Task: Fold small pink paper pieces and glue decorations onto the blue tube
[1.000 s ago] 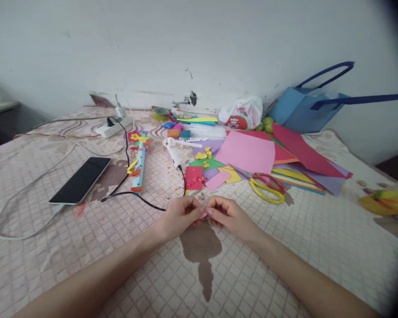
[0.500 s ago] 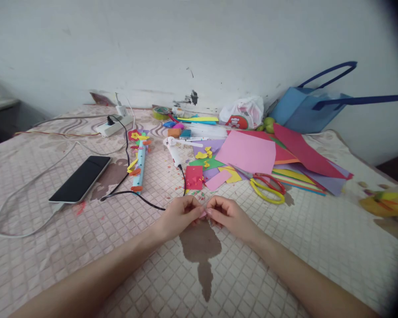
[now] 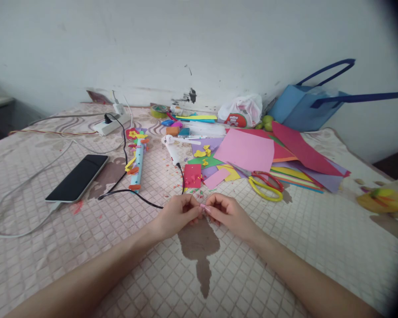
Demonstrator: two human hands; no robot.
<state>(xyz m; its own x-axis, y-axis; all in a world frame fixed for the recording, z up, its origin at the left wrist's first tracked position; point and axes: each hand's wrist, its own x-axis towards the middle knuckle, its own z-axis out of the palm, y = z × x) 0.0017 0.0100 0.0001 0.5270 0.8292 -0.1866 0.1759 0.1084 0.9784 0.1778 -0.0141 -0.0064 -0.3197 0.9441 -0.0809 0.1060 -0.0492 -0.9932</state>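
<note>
A tiny piece of pink paper [image 3: 203,206] is pinched between the fingertips of both hands, just above the tablecloth. My left hand [image 3: 182,215] closes on it from the left, thumb against index finger. From the other side my right hand [image 3: 226,213] grips it the same way; most of the piece is hidden by the fingers. Beyond the hands lie a red paper square [image 3: 193,176] with small scraps on it and a white glue gun [image 3: 171,150] with a black cord. Scissors with red and yellow handles [image 3: 266,189] rest to the right of these.
Coloured paper sheets [image 3: 245,150] are heaped at the back right, before a blue bag [image 3: 301,106]. On the left are a phone [image 3: 78,177] on a white cable, a power strip [image 3: 112,125] and a light blue strip with paper decorations [image 3: 137,165]. A yellow bundle [image 3: 381,201] sits far right.
The fingers have shifted slightly around the pink paper, which now shows as a small narrow bit between them. The whole view has moved a little; other things lie as before.
</note>
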